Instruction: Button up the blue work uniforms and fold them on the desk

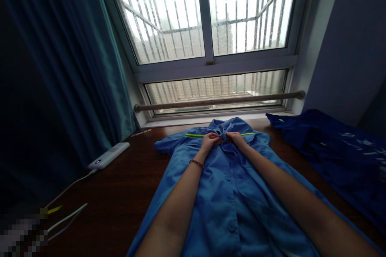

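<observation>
Blue short-sleeved button-up shirt (209,196) lies front-up on the dark wooden worktop (126,192), collar (237,122) toward the window (207,40). Our left hand (210,140) and right hand (236,138) both pinch its placket (230,198) just below the collar. To the left we note a white power bank (109,156), cable (70,185) attached; to the right, a darker blue garment (337,152).

Wooden surface (126,188) beneath light-blue shirt (211,186), dark-blue garment (334,148), white device (111,155).

Bright light comes through a big window (207,28) with bars (236,21) outside. A blue curtain (78,64) hangs on the left, and the right wall (346,48) is dark.
</observation>
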`<state>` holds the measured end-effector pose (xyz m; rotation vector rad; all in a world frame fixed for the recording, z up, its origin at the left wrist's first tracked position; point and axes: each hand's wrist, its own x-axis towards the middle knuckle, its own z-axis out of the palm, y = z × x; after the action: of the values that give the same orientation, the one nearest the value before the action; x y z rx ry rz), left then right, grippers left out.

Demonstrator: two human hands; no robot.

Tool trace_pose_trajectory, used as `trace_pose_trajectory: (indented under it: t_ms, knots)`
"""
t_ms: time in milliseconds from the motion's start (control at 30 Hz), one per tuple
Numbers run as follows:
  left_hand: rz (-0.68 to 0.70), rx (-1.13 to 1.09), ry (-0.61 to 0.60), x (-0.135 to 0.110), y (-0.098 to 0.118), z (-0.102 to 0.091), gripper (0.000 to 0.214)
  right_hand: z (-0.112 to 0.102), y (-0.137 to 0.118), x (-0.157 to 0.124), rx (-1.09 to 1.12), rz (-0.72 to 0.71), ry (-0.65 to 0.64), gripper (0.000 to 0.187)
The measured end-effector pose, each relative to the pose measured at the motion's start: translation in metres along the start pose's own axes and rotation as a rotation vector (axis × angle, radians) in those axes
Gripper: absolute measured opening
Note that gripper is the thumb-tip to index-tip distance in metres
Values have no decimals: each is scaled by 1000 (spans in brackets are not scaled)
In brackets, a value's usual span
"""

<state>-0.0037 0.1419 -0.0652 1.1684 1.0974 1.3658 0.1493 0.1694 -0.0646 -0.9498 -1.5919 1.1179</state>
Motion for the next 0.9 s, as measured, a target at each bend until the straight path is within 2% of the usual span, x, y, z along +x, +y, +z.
trace_pose_trajectory:
  t_ms: [167, 400, 533, 667, 767, 900]
  knots:
    - [37, 12, -10, -2, 0, 0, 28, 0, 0, -3, -112, -111, -12, 27]
    - [138, 106, -72, -4, -3, 0, 19, 5, 3, -7, -355, -209, 43, 21]
    - [257, 201, -84, -2, -7, 0, 11, 5, -1, -8, -503, -238, 74, 19]
    - [359, 364, -36, -1, -11, 0, 7, 5, -6, -10, -658, -235, 82, 17]
    - [330, 386, 10, 1, -14, 1, 14, 9, -9, -14, -778, -220, 92, 17]
    - [212, 242, 88, 4, -17, 6, 17, 15, -10, -19, -886, -208, 93, 17]
